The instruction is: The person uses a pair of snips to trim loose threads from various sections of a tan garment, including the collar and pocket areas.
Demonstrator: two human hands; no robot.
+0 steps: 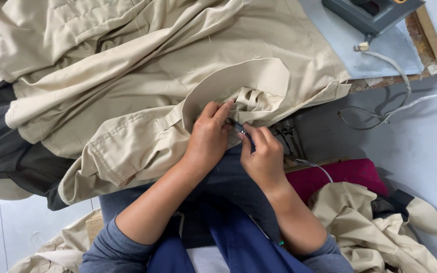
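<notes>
So, head view, looking straight down at a lap: a big beige garment (142, 76) is spread over a table (380, 50) and spills toward the person. The left hand (209, 135) rests on the cloth just under a curved flap (238, 81), fingers pressed together and curled, tips pushing into a bunched fold (253, 98) of the fabric. The right hand (264, 156) sits just beside it, nearly touching, thumb and forefinger pinching a small dark snipper (243, 130) (too small to tell whether its blades are apart or closed). Its tip points at the same fold, right between the two hands.

A dark mesh lining (6, 146) shows at the left edge of the garment. Up top right on the table sits a grey machine (370, 15), with a white cord (395, 71) running off it and looping down over the floor (426, 141). Lower right there's a magenta cushion (345, 174) with another beige pile (370, 227) lying against it. The person wears grey sleeves (107, 250) and blue trousers (238, 242), both forearms bare.
</notes>
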